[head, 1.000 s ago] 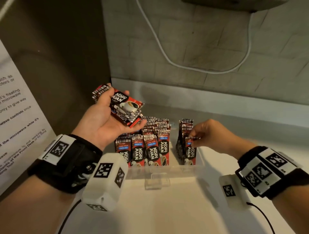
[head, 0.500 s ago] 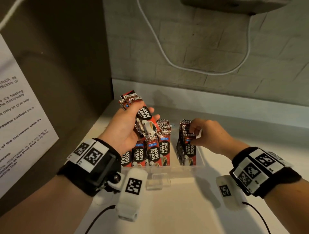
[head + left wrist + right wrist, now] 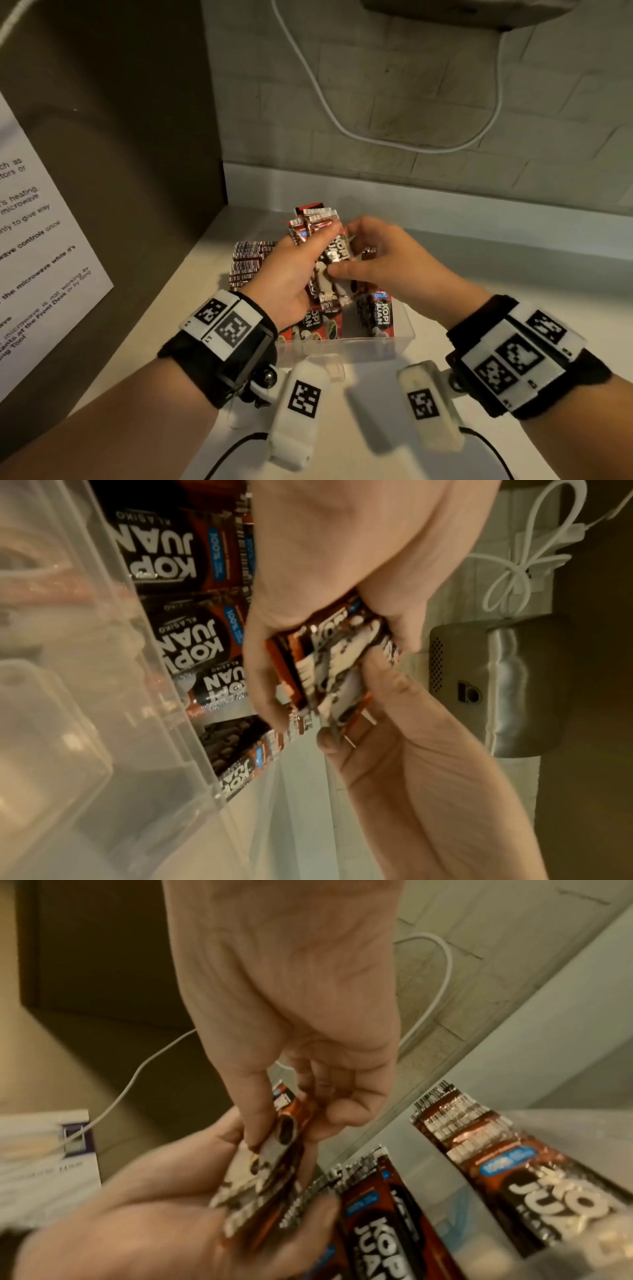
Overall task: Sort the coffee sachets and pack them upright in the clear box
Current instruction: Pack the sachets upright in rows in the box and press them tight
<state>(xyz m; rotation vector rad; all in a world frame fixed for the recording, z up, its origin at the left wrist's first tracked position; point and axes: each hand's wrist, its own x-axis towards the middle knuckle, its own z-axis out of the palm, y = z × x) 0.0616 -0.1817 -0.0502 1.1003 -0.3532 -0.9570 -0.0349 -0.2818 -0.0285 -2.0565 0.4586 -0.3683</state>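
Note:
My left hand [image 3: 305, 270] grips a small bundle of red-and-black coffee sachets [image 3: 323, 246] above the clear box [image 3: 346, 347]. My right hand [image 3: 346, 253] pinches the front sachet of that bundle, thumb on its face and fingers behind. In the left wrist view the bundle [image 3: 335, 664] sits in my left hand [image 3: 342, 561], with the right thumb on it. In the right wrist view my right hand [image 3: 284, 1131] pinches the sachet [image 3: 274, 1153]. Upright sachets [image 3: 378, 313] fill rows in the box; my hands hide the middle rows.
The box stands on a white counter [image 3: 513, 308] in a corner. A dark appliance with a paper notice [image 3: 34, 274] is on the left, close to the box. A white cable [image 3: 342, 126] hangs on the tiled wall behind, under a wall-mounted device [image 3: 479, 13].
My left hand has turned and carried the bundle rightwards over the box. My right hand has left the right-hand row in the box and taken hold of the bundle's front sachet.

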